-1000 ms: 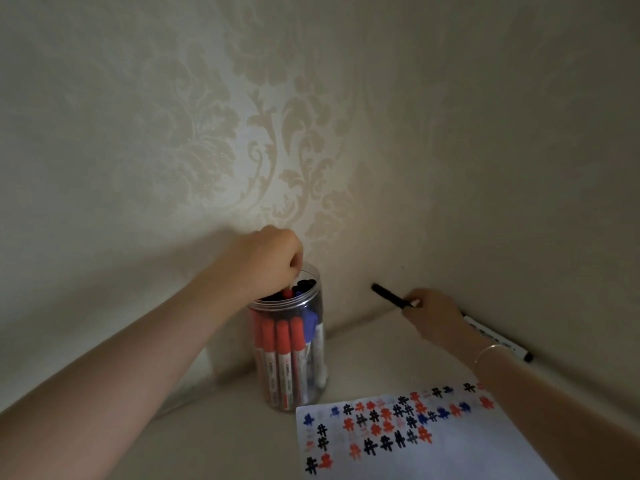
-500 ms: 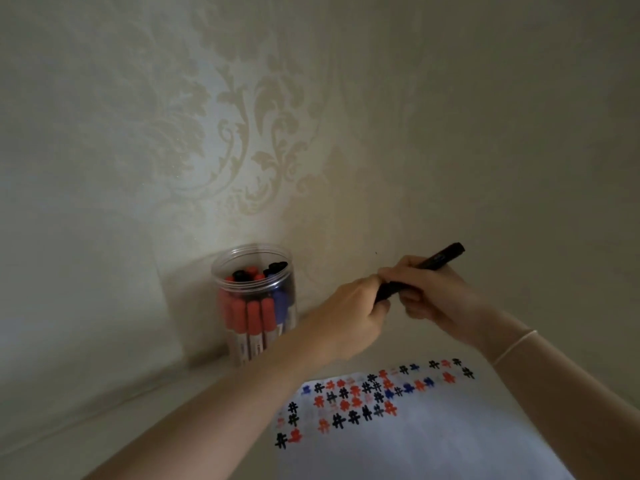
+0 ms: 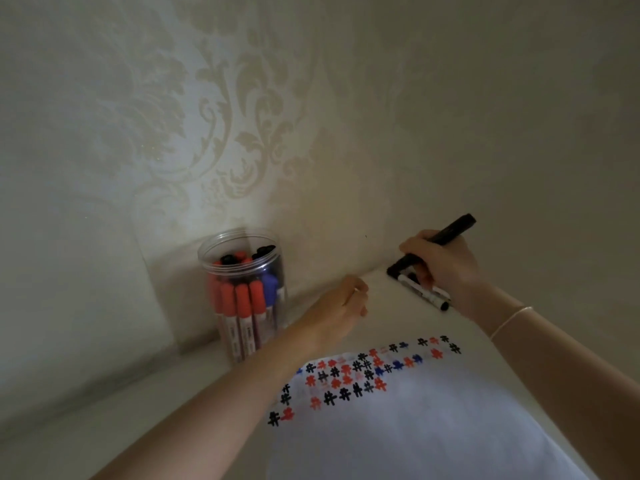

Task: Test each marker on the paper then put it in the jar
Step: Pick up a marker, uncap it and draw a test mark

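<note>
My right hand (image 3: 438, 268) grips a black marker (image 3: 450, 232) at right of frame; my left hand (image 3: 341, 306) rests loosely curled, holding nothing. Testing step: next, bring the tip to the paper (image 3: 415, 427).

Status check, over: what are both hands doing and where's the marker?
Right hand grips black marker, off the paper. Left hand loosely curled, holding nothing. Jar open, nearly full. Another marker lies by the wall.

I see cream damask wallpaper (image 3: 221, 109) from nine to three o'clock, meeting a pale surface (image 3: 104, 420) dimly lit below.
</note>
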The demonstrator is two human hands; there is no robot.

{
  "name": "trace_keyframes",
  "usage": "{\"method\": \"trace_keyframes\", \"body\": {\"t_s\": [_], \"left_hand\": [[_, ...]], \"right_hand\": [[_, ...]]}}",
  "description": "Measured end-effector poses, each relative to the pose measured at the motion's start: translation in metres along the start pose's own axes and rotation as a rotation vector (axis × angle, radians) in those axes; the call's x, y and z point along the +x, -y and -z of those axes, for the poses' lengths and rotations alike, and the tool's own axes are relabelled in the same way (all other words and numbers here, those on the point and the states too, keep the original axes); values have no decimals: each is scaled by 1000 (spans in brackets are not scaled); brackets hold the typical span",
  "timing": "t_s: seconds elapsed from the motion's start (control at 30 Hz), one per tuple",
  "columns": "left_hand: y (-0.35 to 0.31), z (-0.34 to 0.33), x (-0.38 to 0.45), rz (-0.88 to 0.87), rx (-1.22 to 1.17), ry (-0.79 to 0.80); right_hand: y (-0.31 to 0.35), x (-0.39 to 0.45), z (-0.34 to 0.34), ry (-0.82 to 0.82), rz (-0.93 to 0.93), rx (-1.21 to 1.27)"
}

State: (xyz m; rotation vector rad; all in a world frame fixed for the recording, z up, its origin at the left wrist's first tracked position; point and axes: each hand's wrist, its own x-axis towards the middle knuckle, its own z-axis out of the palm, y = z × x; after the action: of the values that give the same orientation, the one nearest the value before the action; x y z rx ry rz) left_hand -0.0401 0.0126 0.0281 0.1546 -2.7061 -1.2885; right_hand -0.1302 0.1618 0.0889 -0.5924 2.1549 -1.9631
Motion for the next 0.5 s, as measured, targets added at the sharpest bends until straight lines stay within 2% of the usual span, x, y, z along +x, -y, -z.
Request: {"method": "trace_keyframes", "body": {"t_s": [0.07, 0.13, 0.27, 0.33, 0.43, 0.5], "left_hand": [[14, -16, 2, -4, 112, 7], [25, -32, 3, -18, 165, 6], [39, -47, 10, -68, 296, -43], [40, -47, 12, -99, 365, -29], [35, -39, 4, -94, 337, -14], [34, -29, -10, -128, 442, 16]], "right_hand": [[-14, 0, 11, -141, -42, -31], [-29, -5, 18, -180, -83, -48], [-51, -15, 23, -175, -154, -63], [-58, -18, 22, -163, -182, -49], [-61, -23, 20, -138, -199, -1], [-60, -26, 20, -108, -191, 23]]}}
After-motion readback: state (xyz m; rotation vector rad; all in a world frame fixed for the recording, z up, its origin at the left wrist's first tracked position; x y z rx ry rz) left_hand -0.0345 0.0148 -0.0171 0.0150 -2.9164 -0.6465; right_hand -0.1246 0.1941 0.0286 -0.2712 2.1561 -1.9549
